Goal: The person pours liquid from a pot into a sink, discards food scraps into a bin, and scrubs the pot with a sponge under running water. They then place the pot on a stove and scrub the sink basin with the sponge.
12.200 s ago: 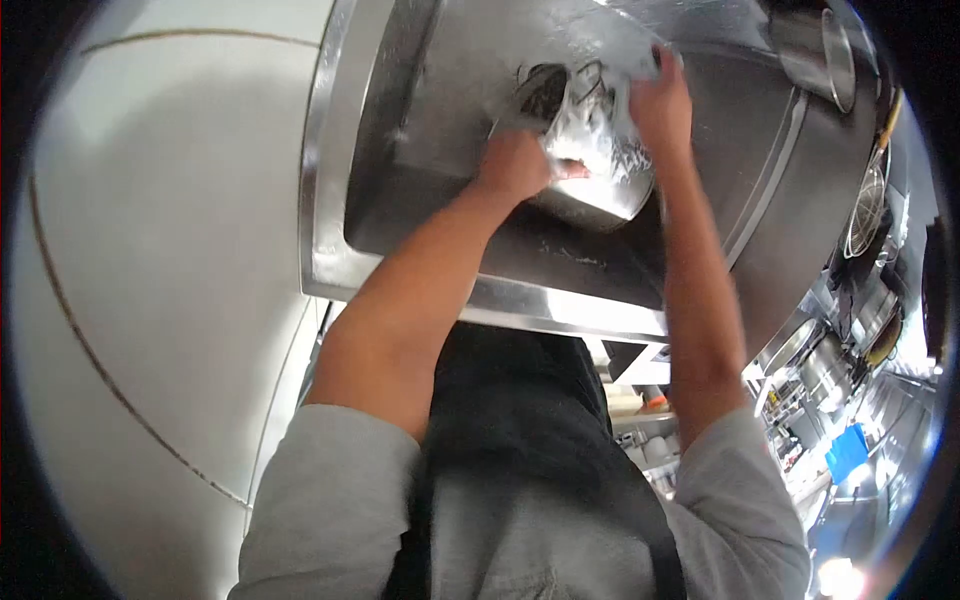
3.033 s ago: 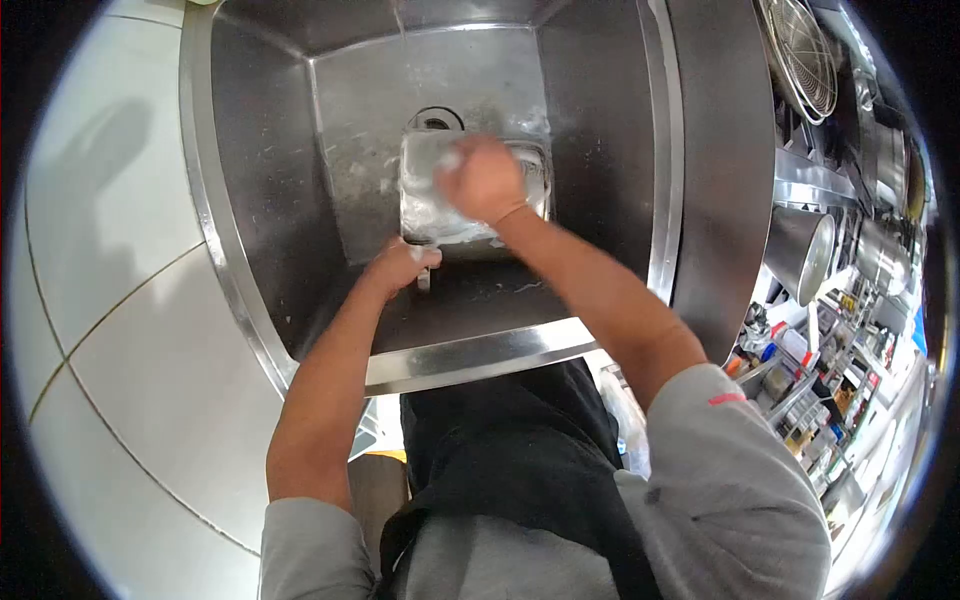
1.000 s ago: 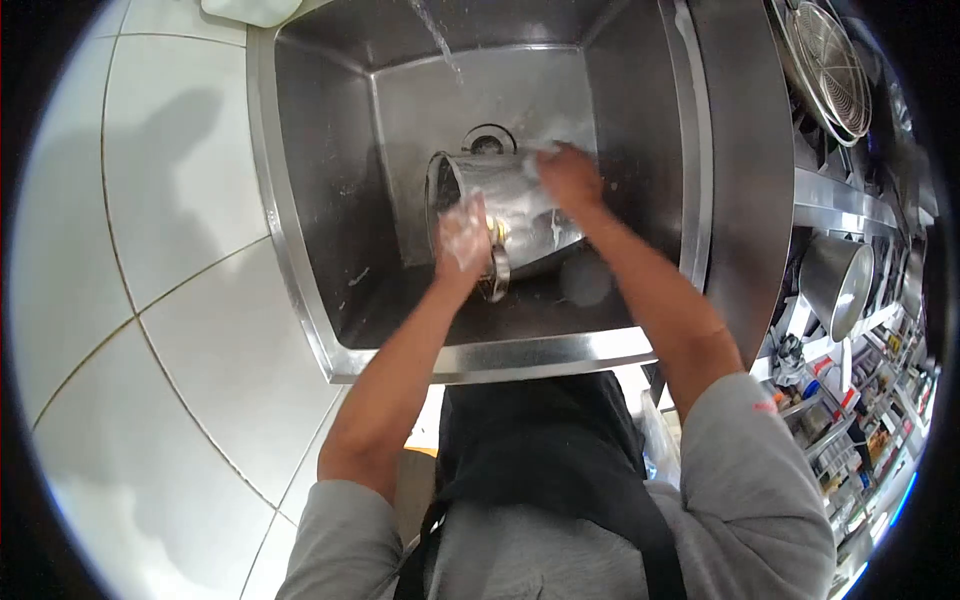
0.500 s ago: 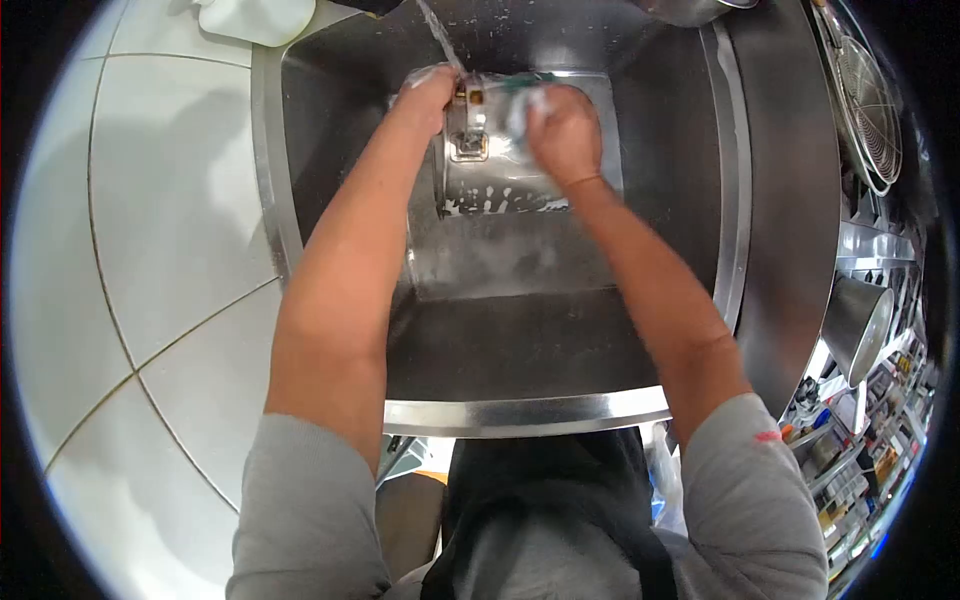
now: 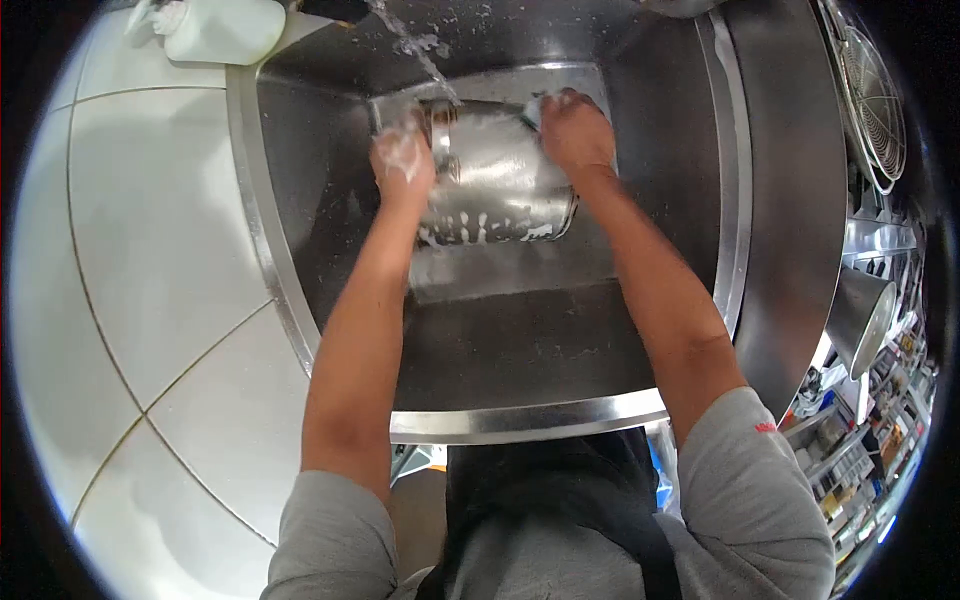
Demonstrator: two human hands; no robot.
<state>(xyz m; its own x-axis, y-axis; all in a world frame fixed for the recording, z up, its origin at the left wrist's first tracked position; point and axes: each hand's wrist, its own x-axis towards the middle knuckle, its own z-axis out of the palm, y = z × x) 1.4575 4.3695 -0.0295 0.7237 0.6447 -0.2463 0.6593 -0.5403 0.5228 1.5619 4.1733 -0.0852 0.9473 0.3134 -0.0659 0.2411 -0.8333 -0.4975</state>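
A soapy metal pot (image 5: pixel 505 175) lies on its side in the steel sink (image 5: pixel 520 365), suds along its lower side. My left hand (image 5: pixel 403 160), foamy and blurred, is at the pot's left end beside its handle (image 5: pixel 442 140); how its fingers lie is not clear. At the pot's upper right, my right hand (image 5: pixel 577 130) is closed round a green and white sponge (image 5: pixel 533 112), only partly visible. A stream of water (image 5: pixel 415 48) falls near the pot's upper left.
White tiled counter (image 5: pixel 150 230) lies left of the sink, with a whitish plastic jug (image 5: pixel 225 30) at its back. To the right are a wire strainer (image 5: pixel 872 105), a metal container (image 5: pixel 862 318) and shelves of small items. Another metal vessel's edge shows at the top right.
The pot has come lower in view and shows more of its body. My left hand has moved down and left, from above the handle to beside it. The right hand has shifted slightly down with the sponge.
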